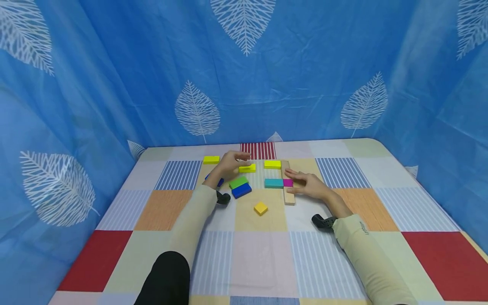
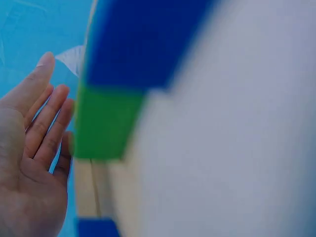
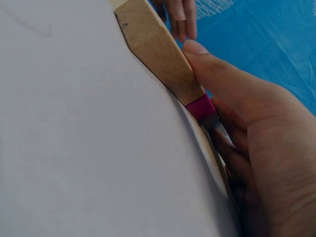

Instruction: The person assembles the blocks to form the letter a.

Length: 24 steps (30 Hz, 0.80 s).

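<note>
Left hand [image 1: 230,164]: grip wide. Right hand [image 1: 310,186] touches near wooden block [image 1: 289,199], apparently steadying it; pinch cannot be told.

Plain block [image 3: 160,52]: matt, grained wood. Blue curtain [image 1: 293,84]: smooth, faintly glossy.

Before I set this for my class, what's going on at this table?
A person has both hands among coloured blocks on a patchwork-covered table. The right hand is at a magenta block, which lies beside a teal block. The left hand is open by a yellow block. Nearer the person, an orange-yellow block lies apart.
</note>
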Motion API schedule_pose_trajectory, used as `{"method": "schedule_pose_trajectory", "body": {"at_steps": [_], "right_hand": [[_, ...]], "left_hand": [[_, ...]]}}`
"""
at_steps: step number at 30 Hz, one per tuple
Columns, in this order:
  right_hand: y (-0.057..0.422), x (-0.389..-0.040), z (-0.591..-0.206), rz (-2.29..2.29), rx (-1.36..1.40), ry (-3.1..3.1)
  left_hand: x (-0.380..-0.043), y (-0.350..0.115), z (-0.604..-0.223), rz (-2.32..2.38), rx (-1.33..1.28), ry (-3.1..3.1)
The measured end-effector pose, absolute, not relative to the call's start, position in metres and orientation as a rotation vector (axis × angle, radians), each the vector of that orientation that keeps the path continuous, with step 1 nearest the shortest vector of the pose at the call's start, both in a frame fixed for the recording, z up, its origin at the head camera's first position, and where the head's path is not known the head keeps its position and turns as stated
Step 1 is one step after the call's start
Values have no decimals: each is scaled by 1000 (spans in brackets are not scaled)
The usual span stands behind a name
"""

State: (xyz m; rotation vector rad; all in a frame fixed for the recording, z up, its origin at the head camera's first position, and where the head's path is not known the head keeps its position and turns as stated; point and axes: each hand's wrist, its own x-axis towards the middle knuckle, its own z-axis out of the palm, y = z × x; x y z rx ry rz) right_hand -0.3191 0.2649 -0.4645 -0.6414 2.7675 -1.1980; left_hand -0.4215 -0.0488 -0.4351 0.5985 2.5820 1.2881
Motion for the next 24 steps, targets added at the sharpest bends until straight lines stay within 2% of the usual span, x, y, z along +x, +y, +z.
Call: {"method": "schedule_pose_trajectory", "body": {"at_steps": [9,24], "right_hand": [[265,-319,-463,-1214,-655,2761],[265,-316,-463,-1224,-635,2741]], "left_hand": [[-417,-55,-436,1123,765,2672],[-414,-45,-428,1104,679,2641]]}}
